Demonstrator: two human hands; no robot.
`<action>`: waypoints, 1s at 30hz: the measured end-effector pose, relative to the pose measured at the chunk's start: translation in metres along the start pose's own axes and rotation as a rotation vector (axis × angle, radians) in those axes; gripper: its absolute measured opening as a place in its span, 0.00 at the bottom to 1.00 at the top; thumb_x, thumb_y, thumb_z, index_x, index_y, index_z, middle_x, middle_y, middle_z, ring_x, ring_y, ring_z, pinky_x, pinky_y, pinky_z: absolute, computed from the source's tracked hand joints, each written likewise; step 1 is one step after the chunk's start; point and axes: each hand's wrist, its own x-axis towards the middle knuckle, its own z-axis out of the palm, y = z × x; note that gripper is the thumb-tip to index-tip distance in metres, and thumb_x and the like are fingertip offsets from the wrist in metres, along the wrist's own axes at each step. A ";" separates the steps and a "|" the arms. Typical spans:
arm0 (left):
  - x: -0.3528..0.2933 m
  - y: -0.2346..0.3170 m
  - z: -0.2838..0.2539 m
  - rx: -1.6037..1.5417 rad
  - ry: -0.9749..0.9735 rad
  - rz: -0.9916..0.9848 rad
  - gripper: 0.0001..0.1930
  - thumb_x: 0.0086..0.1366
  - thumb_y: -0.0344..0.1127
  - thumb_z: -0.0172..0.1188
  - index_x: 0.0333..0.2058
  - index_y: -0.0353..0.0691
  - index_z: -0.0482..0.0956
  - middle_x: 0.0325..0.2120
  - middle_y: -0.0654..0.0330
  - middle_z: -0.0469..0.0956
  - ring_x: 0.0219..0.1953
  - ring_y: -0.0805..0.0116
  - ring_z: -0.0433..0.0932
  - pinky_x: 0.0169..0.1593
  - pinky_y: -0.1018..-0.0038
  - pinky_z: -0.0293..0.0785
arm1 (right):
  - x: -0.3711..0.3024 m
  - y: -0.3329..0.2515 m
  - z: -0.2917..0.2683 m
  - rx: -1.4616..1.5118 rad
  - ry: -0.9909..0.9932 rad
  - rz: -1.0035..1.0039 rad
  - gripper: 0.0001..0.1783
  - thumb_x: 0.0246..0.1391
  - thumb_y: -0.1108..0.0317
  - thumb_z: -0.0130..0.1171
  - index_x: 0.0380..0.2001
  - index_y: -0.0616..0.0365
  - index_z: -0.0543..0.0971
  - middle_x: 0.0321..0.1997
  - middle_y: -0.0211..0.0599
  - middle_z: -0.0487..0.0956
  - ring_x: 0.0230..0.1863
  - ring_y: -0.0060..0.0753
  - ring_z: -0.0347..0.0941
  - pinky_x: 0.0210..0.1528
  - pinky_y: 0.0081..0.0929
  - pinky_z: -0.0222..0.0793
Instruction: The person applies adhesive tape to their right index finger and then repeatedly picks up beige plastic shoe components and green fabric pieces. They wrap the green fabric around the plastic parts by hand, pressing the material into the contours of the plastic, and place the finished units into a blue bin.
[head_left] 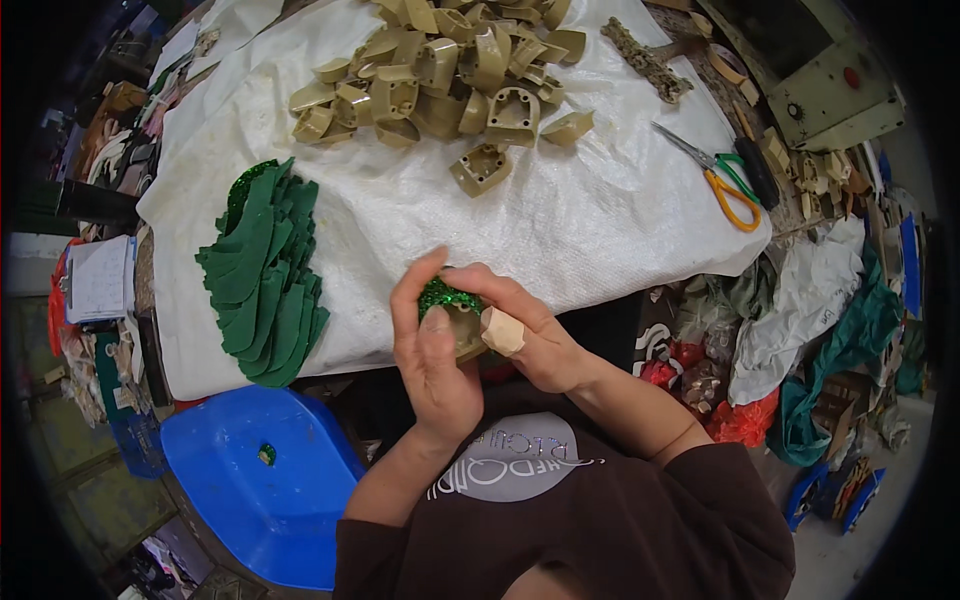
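Close to the table's front edge, both of my hands are wrapped round one tan plastic shoe heel (467, 338) with a green glitter cover piece (447, 295) over its far side. My left hand (430, 365) presses it from the left with thumb and curved fingers. From the right, my right hand (540, 345) grips the same heel, its thumb bound in beige tape. Fingers hide part of the heel. A fanned stack of green cover pieces (262, 290) lies to the left, glitter showing at its far end. Beyond my hands is a heap of bare tan heels (435, 75).
A white woven sheet (380, 215) covers the table. Scissors (732, 198) with orange and green handles lie at the right beside a black-handled tool (757, 172). Below left, a blue tub (235, 520) holds one small green glitter piece (267, 454). Bags and scraps crowd the right side.
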 end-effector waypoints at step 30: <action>0.012 0.038 -0.032 0.741 -0.450 0.241 0.27 0.45 0.17 0.61 0.48 0.32 0.70 0.35 0.57 0.69 0.38 0.68 0.72 0.40 0.77 0.71 | 0.020 -0.017 -0.056 0.121 -0.130 0.395 0.10 0.56 0.64 0.57 0.31 0.60 0.74 0.29 0.29 0.75 0.29 0.21 0.69 0.29 0.21 0.65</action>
